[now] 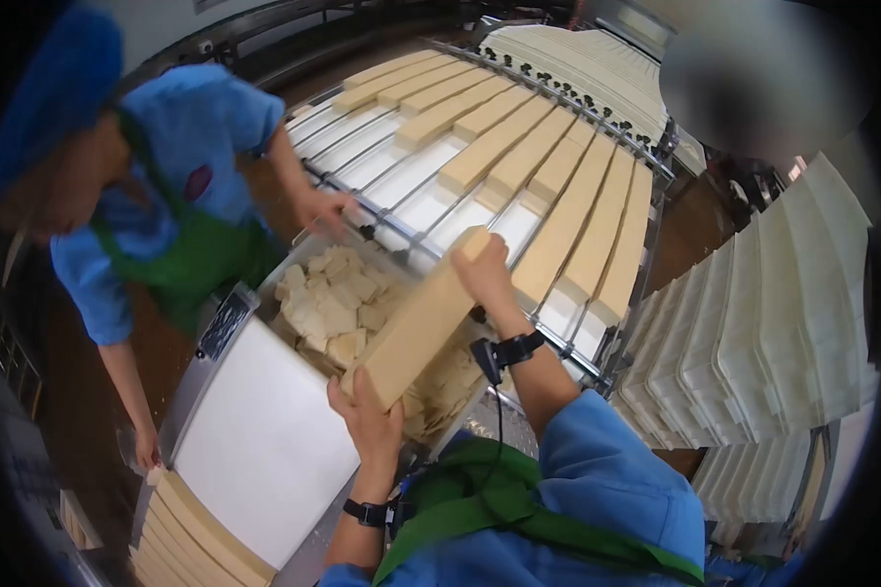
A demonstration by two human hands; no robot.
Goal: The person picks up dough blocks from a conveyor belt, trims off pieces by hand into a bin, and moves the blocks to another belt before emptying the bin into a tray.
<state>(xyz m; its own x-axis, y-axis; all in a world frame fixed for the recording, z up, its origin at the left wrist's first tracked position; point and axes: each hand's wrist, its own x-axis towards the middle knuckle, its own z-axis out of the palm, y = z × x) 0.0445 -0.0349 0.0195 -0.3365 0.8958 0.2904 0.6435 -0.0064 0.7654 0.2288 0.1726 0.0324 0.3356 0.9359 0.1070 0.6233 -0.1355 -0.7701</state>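
A long cream-coloured block (416, 318), perhaps a stack of thin pieces, is held tilted between my two hands. My left hand (372, 421) grips its lower end, fingers and thumb around the sides. At the upper end, my right hand (485, 272) is closed on it. Beneath the block stands a bin (377, 252) filled with broken flat cream pieces (338, 298), partly hidden by the block and my arms. Just beyond my right hand, similar long blocks (519, 152) lie in lanes on a white slatted conveyor (439, 227).
A white belt (259, 411) runs at lower left, with more long blocks (201, 533) at its end. Across from me, a co-worker (181, 166) in blue and green reaches toward the bin and those blocks. Tall pale stacked sheets (754, 313) stand at right.
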